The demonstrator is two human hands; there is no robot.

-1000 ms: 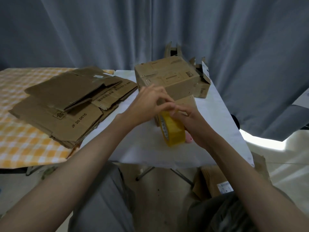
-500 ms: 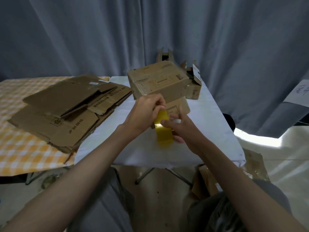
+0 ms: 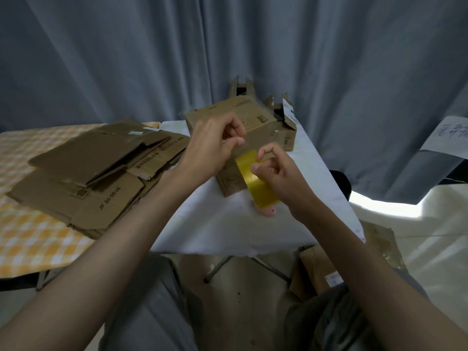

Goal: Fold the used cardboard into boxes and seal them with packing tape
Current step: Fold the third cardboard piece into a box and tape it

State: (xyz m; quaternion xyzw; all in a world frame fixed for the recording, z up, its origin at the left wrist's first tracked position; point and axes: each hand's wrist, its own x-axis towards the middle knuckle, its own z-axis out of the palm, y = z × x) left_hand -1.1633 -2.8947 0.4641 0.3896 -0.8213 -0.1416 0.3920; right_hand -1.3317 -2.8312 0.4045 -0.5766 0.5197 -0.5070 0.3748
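My right hand (image 3: 277, 171) grips a roll of yellow packing tape (image 3: 260, 190) above the white table (image 3: 222, 224). My left hand (image 3: 215, 145) is up and to the left of the roll, thumb and fingertips pinching the loose tape end. Under both hands a small cardboard box (image 3: 229, 182) lies on the table, partly hidden. Behind it stands a larger folded box (image 3: 255, 117). A stack of flattened cardboard (image 3: 88, 173) lies to the left, across both tables.
A small pink object (image 3: 268, 211) lies on the table under the roll. Open smaller boxes (image 3: 286, 122) stand at the back right. More cardboard (image 3: 319, 272) sits on the floor at right. A yellow checked table (image 3: 22, 236) adjoins on the left; grey curtains hang behind.
My left hand has lifted away from the roll, up and to the left, with the tape end in its fingers. The roll has tilted in my right hand.
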